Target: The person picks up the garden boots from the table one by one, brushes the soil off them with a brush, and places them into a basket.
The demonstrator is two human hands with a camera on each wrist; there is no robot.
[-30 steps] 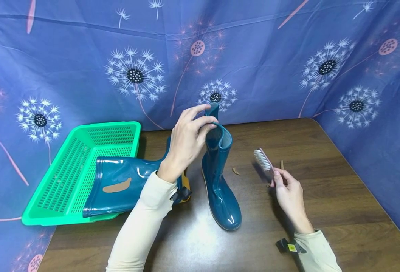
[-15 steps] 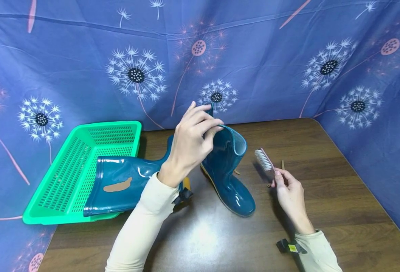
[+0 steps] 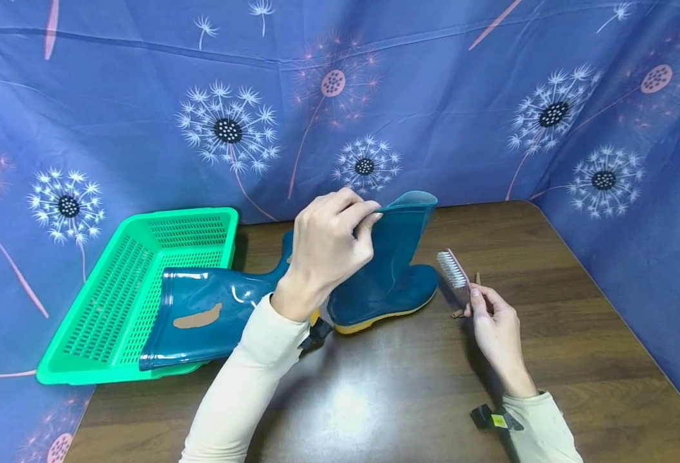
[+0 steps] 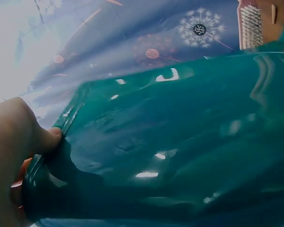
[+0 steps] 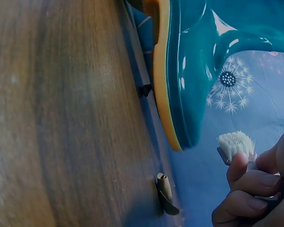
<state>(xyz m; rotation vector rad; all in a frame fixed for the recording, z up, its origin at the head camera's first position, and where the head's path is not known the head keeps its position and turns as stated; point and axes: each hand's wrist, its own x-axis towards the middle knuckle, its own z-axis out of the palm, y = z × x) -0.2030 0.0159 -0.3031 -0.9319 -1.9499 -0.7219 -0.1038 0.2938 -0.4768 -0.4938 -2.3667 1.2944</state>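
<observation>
My left hand [image 3: 334, 254] pinches the top rim of a dark teal rubber boot [image 3: 392, 270] with a yellow sole; its toe points right. Thumb and rim also show in the left wrist view, where the boot shaft [image 4: 170, 137] fills much of the picture. Whether the sole touches the table is hard to tell. My right hand [image 3: 495, 331] holds a brush [image 3: 454, 269] by its handle, white bristles facing left, apart from the boot's toe. A second teal boot [image 3: 224, 289] lies on its side, partly hidden behind my left arm, with a brown patch [image 3: 198, 317] on its shaft.
A green perforated basket [image 3: 94, 283] stands at the left, with the second boot's shaft over its edge. Small brown pieces lie on the wooden table [image 3: 548, 347], including a curled piece [image 5: 165, 191] near the brush. A patterned blue cloth [image 3: 432, 96] hangs behind.
My left hand has turned the boot: its toe swung from pointing toward me round to the right, and the yellow sole edge now shows. The right hand and brush have stayed nearly still.
</observation>
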